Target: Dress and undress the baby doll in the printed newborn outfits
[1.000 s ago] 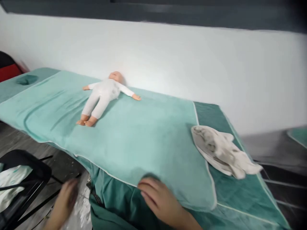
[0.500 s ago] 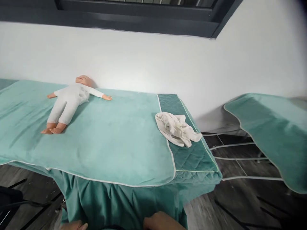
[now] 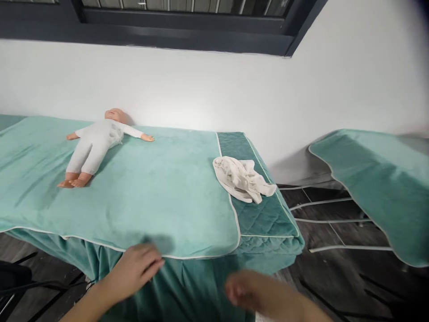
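Note:
My left hand (image 3: 139, 266) hovers over the near edge of the light green cover (image 3: 150, 197) on the bed. It is empty, its fingers loosely bent and the thumb apart. Lower and to the right, my right hand (image 3: 251, 290) is in the air in front of the green bed skirt (image 3: 187, 281). Motion blurs it, but its loosely curled fingers seem to hold nothing. A baby doll (image 3: 97, 141) in a white suit lies on its back on the bed's left part, arms spread. Crumpled white baby clothing (image 3: 243, 179) rests near the bed's right end.
Behind the bed is a white wall (image 3: 187, 89) with a dark window frame (image 3: 187, 38) above. A second green-covered bed (image 3: 378, 179) stands to the right, across a gap with pale metal bars (image 3: 335, 220). Black equipment (image 3: 15, 281) with a cable is at lower left.
Both hands have risen from the bottom edge into view, the left one reaching over the bed's near edge. The view has shifted slightly. Doll and clothing lie as before.

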A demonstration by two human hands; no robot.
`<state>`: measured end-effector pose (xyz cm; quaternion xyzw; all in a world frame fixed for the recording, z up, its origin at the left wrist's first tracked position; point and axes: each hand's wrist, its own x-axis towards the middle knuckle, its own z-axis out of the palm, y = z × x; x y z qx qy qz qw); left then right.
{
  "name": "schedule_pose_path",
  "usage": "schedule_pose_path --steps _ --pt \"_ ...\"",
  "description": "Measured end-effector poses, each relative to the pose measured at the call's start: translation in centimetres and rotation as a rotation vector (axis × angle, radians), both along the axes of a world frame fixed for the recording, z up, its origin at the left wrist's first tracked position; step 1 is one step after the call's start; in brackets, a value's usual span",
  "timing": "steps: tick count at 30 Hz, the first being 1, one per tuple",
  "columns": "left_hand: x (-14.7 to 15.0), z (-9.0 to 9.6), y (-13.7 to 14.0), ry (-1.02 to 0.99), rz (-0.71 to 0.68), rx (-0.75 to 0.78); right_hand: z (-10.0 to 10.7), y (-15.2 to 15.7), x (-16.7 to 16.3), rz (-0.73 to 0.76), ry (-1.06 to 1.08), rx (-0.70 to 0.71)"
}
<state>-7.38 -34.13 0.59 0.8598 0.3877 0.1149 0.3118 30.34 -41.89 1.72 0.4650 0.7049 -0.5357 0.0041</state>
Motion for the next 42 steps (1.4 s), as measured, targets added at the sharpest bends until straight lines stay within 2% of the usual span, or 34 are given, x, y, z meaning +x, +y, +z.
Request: schedule_pose_path --steps 2,3,4,6,7,8,10,12,15,20,21,23,25,27,28,30,32,34,36,38,42 --pt "3.5 0.5 4.0 -0.165 0.088 -0.01 2.0 3.8 1.5 -0.268 -0.007 0.334" --pt "5.2 0.4 6.1 -0.223 0.144 -0.01 2.7 6.0 2.3 -0.383 -0.034 0.551" --pt "7.0 0.2 8.2 -0.287 0.199 -0.023 3.2 8.4 2.9 -0.483 -0.082 0.763" --pt "10.2 -0.3 12.4 -0.424 0.311 -0.092 3.4 12.9 4.1 -0.608 -0.215 1.048" --pt "11.6 -0.6 14.4 -0.475 0.356 -0.089 3.2 15.0 4.5 -0.654 -0.31 1.102" --pt "12.9 -0.9 16.1 -0.537 0.401 -0.081 2.9 16.9 4.8 -0.702 -0.417 1.087" --pt "14.8 -1.3 19.0 -0.608 0.437 -0.116 2.3 19.9 5.3 -0.734 -0.573 0.952" --pt "15.8 -1.6 20.8 -0.653 0.455 -0.155 2.2 21.8 5.3 -0.712 -0.621 0.855" --pt "16.2 -1.9 21.7 -0.752 0.428 -0.182 3.5 23.1 4.3 -0.639 -0.449 0.869" --pt "15.5 -1.5 21.0 -0.982 0.416 -0.201 8.1 24.9 0.2 -0.442 -0.002 0.886" --pt "15.4 -1.4 20.8 -1.036 0.437 -0.209 8.8 25.5 -0.7 -0.395 0.034 0.93" --pt "15.0 -1.3 20.7 -1.129 0.478 -0.261 9.4 26.3 -2.4 -0.388 0.025 1.107" --pt "14.8 -1.4 20.8 -1.166 0.515 -0.325 8.7 26.3 -4.2 -0.471 -0.063 1.333" --pt "14.7 -1.7 21.0 -1.165 0.582 -0.348 6.9 25.5 -6.0 -0.481 -0.136 1.463" --pt "14.7 -1.9 21.1 -1.172 0.628 -0.356 5.7 24.9 -6.9 -0.419 -0.15 1.47" --pt "14.6 -2.2 21.2 -1.217 0.689 -0.4 3.4 23.9 -8.4 -0.302 -0.137 1.382" --pt "14.5 -2.3 21.2 -1.271 0.629 -0.488 1.4 23.6 -9.1 -0.357 -0.083 1.253" --pt "14.3 -2.3 21.1 -1.295 0.505 -0.578 0.3 24.2 -8.9 -0.504 0.035 1.121" --pt "14.2 -2.3 21.0 -1.303 0.455 -0.638 0.0 25.2 -8.0 -0.638 0.169 0.973" --pt "14.2 -2.3 20.8 -1.311 0.477 -0.661 0.4 26.0 -7.1 -0.723 0.242 0.833" --pt "14.3 -2.3 20.6 -1.344 0.496 -0.727 2.3 25.8 -6.1 -0.871 0.315 0.71"
